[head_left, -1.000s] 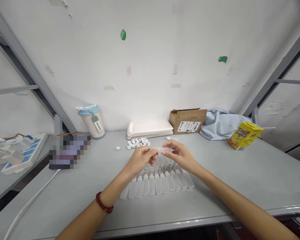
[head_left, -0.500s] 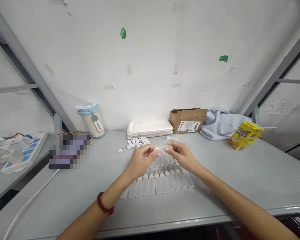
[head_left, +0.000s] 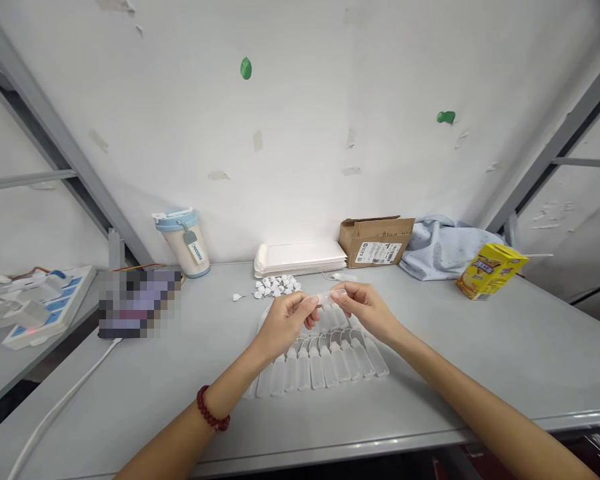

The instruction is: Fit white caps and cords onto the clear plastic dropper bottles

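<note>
Left hand (head_left: 286, 325) has curled its fingers lower since the earlier frame. I log it and the right hand (head_left: 367, 308) each pinching an end of one translucent bottle (head_left: 325, 298) above the table (head_left: 480, 340), long axis roughly parallel to the front edge.

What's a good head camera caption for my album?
Left hand and right hand hold one translucent plastic bottle above rows of translucent plastic bottles.
</note>
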Demonstrator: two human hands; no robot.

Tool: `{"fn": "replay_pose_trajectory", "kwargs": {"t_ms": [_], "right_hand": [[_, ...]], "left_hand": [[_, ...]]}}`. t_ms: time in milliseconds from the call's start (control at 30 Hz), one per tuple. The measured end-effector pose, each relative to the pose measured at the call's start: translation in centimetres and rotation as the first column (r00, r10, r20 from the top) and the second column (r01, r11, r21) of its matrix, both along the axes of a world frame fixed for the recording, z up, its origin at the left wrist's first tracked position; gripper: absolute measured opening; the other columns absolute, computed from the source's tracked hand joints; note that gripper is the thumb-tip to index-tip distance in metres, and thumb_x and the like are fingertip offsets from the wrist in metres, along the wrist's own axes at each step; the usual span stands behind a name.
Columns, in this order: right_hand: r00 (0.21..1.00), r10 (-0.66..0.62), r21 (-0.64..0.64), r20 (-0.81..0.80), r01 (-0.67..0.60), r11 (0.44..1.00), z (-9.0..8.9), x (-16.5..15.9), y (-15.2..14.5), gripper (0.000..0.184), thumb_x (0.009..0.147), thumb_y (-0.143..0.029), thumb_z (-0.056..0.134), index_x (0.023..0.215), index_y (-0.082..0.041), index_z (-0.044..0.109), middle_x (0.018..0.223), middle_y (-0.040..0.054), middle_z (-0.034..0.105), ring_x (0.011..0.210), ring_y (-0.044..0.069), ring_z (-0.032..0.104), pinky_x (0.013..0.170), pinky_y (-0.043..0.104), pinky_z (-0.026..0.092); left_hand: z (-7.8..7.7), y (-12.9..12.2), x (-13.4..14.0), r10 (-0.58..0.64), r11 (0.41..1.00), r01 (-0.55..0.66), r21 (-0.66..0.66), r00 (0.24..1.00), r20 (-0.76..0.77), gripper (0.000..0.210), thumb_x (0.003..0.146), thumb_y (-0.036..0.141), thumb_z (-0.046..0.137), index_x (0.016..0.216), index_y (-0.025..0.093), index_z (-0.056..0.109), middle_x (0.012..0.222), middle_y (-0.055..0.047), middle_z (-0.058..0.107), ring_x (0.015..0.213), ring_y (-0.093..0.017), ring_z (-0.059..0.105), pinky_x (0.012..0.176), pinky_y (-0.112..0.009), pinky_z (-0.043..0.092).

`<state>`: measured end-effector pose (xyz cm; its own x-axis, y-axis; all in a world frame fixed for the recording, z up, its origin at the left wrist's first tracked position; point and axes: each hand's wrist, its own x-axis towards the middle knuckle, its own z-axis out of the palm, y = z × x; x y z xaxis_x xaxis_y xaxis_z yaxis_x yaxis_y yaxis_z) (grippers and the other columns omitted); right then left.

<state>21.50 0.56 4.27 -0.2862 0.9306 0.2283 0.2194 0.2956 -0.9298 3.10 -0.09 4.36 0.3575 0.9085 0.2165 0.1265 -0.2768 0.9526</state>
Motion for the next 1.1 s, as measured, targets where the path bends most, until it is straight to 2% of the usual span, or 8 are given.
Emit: {"fn": "replay_pose_trajectory", "kwargs": {"t_ms": [200, 300, 567, 700, 767, 867, 967, 1100], "right_hand": [[0.992, 0.020, 0.050, 0.121, -0.027, 0.998, 0.6, -0.1, -0.4, 0.039, 0.083, -0.052, 0.049, 0.072, -0.016, 0.057, 0.055, -0.0040, 0.038, 0.050, 0.008, 0.031, 0.046, 0.023, 0.024], [0.990, 0.035, 0.040, 0.139, -0.041, 0.998, 0.5, 0.0, -0.5, 0.043, 0.083, -0.055, 0.047, 0.062, -0.017, 0.048, 0.053, -0.0052, 0.031, 0.049, 0.008, 0.026, 0.045, 0.023, 0.021], [0.981, 0.163, -0.153, -0.105, -0.178, 0.972, 0.0, 0.1, 0.0, 0.050, 0.083, -0.052, 0.049, 0.052, -0.020, 0.025, 0.050, -0.0068, 0.022, 0.046, 0.007, 0.020, 0.047, 0.025, 0.018], [0.982, 0.158, -0.193, -0.101, -0.175, 0.965, 0.1, 0.0, 0.1, 0.052, 0.083, -0.051, 0.049, 0.050, -0.020, 0.024, 0.047, -0.0070, 0.022, 0.044, 0.007, 0.021, 0.046, 0.025, 0.019], [0.994, 0.103, -0.140, -0.020, -0.105, 0.985, 0.1, -0.1, 0.0, 0.050, 0.083, -0.052, 0.048, 0.050, -0.019, 0.030, 0.047, -0.0058, 0.028, 0.045, 0.008, 0.025, 0.047, 0.025, 0.022], [0.993, -0.012, 0.058, 0.113, 0.005, 0.998, 0.0, -0.3, -0.2, 0.041, 0.084, -0.051, 0.048, 0.060, -0.018, 0.047, 0.054, -0.0033, 0.040, 0.051, 0.009, 0.034, 0.049, 0.024, 0.027], [0.982, -0.065, 0.236, 0.175, 0.022, 0.971, -0.1, -0.5, -0.4, 0.033, 0.088, -0.046, 0.046, 0.076, -0.017, 0.057, 0.068, 0.0012, 0.053, 0.061, 0.013, 0.045, 0.054, 0.025, 0.033], [0.975, -0.096, 0.335, 0.201, 0.024, 0.942, -0.3, -0.5, -0.7, 0.031, 0.090, -0.043, 0.042, 0.083, -0.018, 0.059, 0.072, 0.0034, 0.058, 0.064, 0.014, 0.049, 0.056, 0.025, 0.037]], "left_hand": [[0.1, -0.1, -0.1, -0.023, 0.998, 0.024, -0.055, 1.000, 0.013, 0.037, 0.086, 0.039, 0.047, 0.058, 0.016, 0.054, 0.053, 0.002, 0.051, 0.053, -0.010, 0.050, 0.077, -0.028, 0.046], [0.3, -0.4, -0.2, -0.001, 0.999, 0.000, -0.041, 1.000, -0.027, 0.032, 0.084, 0.039, 0.051, 0.063, 0.015, 0.057, 0.058, 0.001, 0.054, 0.056, -0.010, 0.051, 0.068, -0.025, 0.046], [0.4, -0.9, -0.1, 0.068, 0.984, -0.046, 0.172, 0.990, -0.124, 0.014, 0.079, 0.028, 0.057, 0.077, 0.016, 0.064, 0.066, 0.001, 0.055, 0.064, -0.012, 0.048, 0.062, -0.023, 0.039], [0.1, -0.9, -0.1, 0.082, 0.971, -0.037, 0.236, 0.980, -0.183, 0.013, 0.079, 0.026, 0.055, 0.075, 0.017, 0.062, 0.063, 0.002, 0.053, 0.063, -0.011, 0.046, 0.061, -0.023, 0.038], [0.1, -0.7, -0.1, 0.075, 0.984, -0.050, 0.173, 0.987, -0.143, 0.014, 0.079, 0.029, 0.056, 0.077, 0.017, 0.062, 0.067, 0.001, 0.055, 0.065, -0.012, 0.049, 0.062, -0.023, 0.040], [0.3, -0.4, -0.2, 0.053, 0.998, -0.051, 0.038, 0.998, -0.045, 0.021, 0.080, 0.035, 0.055, 0.073, 0.016, 0.060, 0.067, 0.000, 0.057, 0.063, -0.012, 0.052, 0.063, -0.024, 0.043], [0.4, 0.0, -0.2, 0.008, 0.996, -0.006, -0.085, 1.000, 0.025, 0.030, 0.082, 0.038, 0.053, 0.064, 0.014, 0.058, 0.063, -0.001, 0.057, 0.058, -0.011, 0.052, 0.060, -0.024, 0.044], [0.4, 0.1, -0.2, -0.051, 0.971, 0.068, -0.231, 0.995, 0.080, 0.038, 0.083, 0.044, 0.051, 0.061, 0.013, 0.058, 0.060, -0.002, 0.055, 0.053, -0.010, 0.050, 0.058, -0.025, 0.045]]}}
